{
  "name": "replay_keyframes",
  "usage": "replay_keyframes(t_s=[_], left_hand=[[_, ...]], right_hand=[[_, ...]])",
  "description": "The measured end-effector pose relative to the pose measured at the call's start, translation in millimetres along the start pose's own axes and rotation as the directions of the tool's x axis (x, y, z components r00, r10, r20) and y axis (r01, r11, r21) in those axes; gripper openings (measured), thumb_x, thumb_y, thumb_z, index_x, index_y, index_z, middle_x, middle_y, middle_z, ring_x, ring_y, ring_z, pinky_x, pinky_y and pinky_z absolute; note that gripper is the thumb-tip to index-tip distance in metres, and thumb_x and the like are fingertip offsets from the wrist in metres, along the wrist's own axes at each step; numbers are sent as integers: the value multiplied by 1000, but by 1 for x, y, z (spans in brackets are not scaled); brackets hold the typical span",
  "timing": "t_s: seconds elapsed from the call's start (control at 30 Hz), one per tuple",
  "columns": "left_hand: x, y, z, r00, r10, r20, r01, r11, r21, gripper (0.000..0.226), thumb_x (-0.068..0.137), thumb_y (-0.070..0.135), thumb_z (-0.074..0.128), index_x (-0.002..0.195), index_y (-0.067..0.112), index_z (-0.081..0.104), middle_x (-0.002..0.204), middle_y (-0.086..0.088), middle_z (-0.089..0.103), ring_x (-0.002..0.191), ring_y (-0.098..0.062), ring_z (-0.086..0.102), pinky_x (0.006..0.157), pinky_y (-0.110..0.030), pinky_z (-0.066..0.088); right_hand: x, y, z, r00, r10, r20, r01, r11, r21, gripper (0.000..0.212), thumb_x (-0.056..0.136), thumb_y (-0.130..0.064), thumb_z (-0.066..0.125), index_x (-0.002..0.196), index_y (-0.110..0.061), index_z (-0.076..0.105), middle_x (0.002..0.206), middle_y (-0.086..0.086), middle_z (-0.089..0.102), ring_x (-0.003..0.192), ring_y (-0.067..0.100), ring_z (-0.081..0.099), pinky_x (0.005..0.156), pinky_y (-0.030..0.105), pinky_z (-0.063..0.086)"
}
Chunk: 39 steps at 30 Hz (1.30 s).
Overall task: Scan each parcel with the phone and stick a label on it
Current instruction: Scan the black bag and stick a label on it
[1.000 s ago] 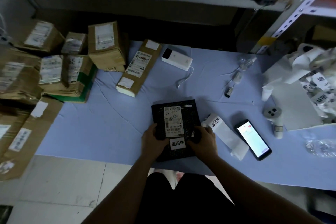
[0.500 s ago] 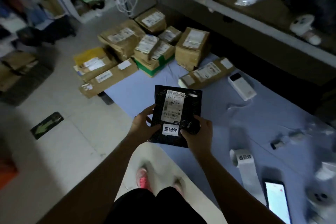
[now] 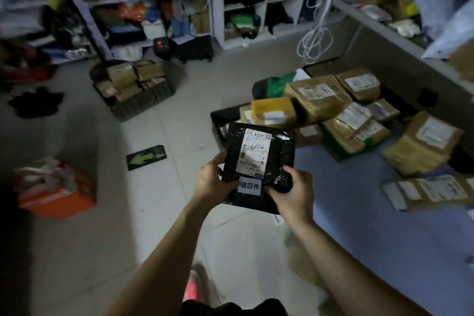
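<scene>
Both hands pinched the black parcel [image 3: 259, 161] at its near corners: left hand [image 3: 213, 182] at 7 o'clock, right hand [image 3: 295, 192] at 5. Its long axis ran 12 to 6. The box pile [image 3: 333, 110] lay at 2 o'clock, nearer the right hand.

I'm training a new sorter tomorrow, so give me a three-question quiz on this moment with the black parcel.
1. True or false: the black parcel rests on the blue cloth.
2. Which hands grip it? A) left hand only B) right hand only C) both
3. Fill in: below the shipping label sits a small white ___ with three printed characters.

Key: 1. False, it is held in the air above the floor's edge. 2. C. 3. sticker.
</scene>
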State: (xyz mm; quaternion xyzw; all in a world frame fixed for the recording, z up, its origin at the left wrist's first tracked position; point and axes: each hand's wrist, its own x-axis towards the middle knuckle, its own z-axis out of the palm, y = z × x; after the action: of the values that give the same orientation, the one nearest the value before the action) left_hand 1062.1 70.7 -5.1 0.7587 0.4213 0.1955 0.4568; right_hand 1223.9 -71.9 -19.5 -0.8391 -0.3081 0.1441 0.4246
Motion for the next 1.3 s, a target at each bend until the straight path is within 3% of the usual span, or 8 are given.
replay_keyframes(t_s=[0.13, 0.33, 0.57, 0.73, 0.83, 0.97, 1.1, 1.3], left_hand=[[45, -42, -92, 1000, 0, 15, -1, 1000, 27, 80, 73, 10, 80, 144, 29, 49, 120, 14, 66, 71, 6, 57, 62, -16, 52], [123, -95, -173, 998, -51, 43, 48, 996, 69, 75, 74, 7, 79, 143, 22, 53, 122, 6, 67, 65, 10, 57, 55, -6, 42], [269, -149, -198, 991, -105, 82, 97, 990, 99, 71, 76, 12, 79, 140, 29, 53, 109, 17, 64, 58, 4, 56, 51, -8, 40], [374, -159, -195, 963, -184, 197, 146, 970, 194, 80, 76, 8, 77, 145, 35, 46, 118, 20, 65, 73, -3, 62, 67, -20, 53], [442, -158, -186, 962, -126, 242, 80, 979, 189, 77, 74, 6, 80, 130, 47, 48, 100, 37, 60, 78, 8, 63, 62, -7, 49], [541, -157, -160, 913, -226, 340, 192, 973, 129, 59, 70, 12, 84, 119, 40, 68, 95, 19, 74, 80, -6, 70, 64, -31, 62], [641, -168, -120, 872, -171, 459, 117, 983, 144, 56, 67, 10, 88, 114, 33, 69, 97, 9, 76, 74, -1, 70, 68, -26, 61], [783, -210, -32, 749, 6, 662, -115, 986, 122, 66, 71, 18, 85, 132, 26, 62, 112, 11, 70, 90, 8, 62, 79, -11, 51]], right_hand=[[21, -64, 87, 1000, 1, 22, -1, 1000, 0, 67, 64, -24, 94, 125, -21, 66, 114, -3, 51, 111, 22, 60, 94, 30, 49], [64, -117, 186, 987, 92, 132, -79, 992, -99, 79, 68, -35, 92, 135, -12, 59, 126, 12, 58, 118, 30, 57, 90, 37, 49], [175, -120, 289, 962, 218, 163, -208, 975, -74, 59, 67, -35, 87, 120, -19, 65, 107, 4, 58, 105, 20, 58, 79, 28, 45], [272, -114, 339, 904, 384, 186, -377, 923, -74, 78, 66, -37, 90, 133, -14, 58, 120, 6, 56, 114, 21, 56, 88, 28, 41], [335, -112, 355, 891, 432, 138, -426, 902, -68, 77, 65, -37, 90, 131, -14, 59, 125, 7, 55, 117, 24, 57, 90, 32, 45], [415, -104, 364, 854, 518, 45, -513, 853, -99, 76, 65, -40, 88, 132, -18, 59, 127, 6, 55, 117, 24, 57, 91, 37, 49], [484, -76, 381, 784, 620, -19, -620, 782, -63, 76, 63, -42, 91, 130, -17, 63, 125, 7, 58, 116, 25, 59, 92, 36, 50], [591, -6, 419, 647, 745, -163, -760, 646, -63, 82, 65, -48, 90, 135, -18, 59, 131, 6, 57, 117, 28, 59, 88, 36, 49]])
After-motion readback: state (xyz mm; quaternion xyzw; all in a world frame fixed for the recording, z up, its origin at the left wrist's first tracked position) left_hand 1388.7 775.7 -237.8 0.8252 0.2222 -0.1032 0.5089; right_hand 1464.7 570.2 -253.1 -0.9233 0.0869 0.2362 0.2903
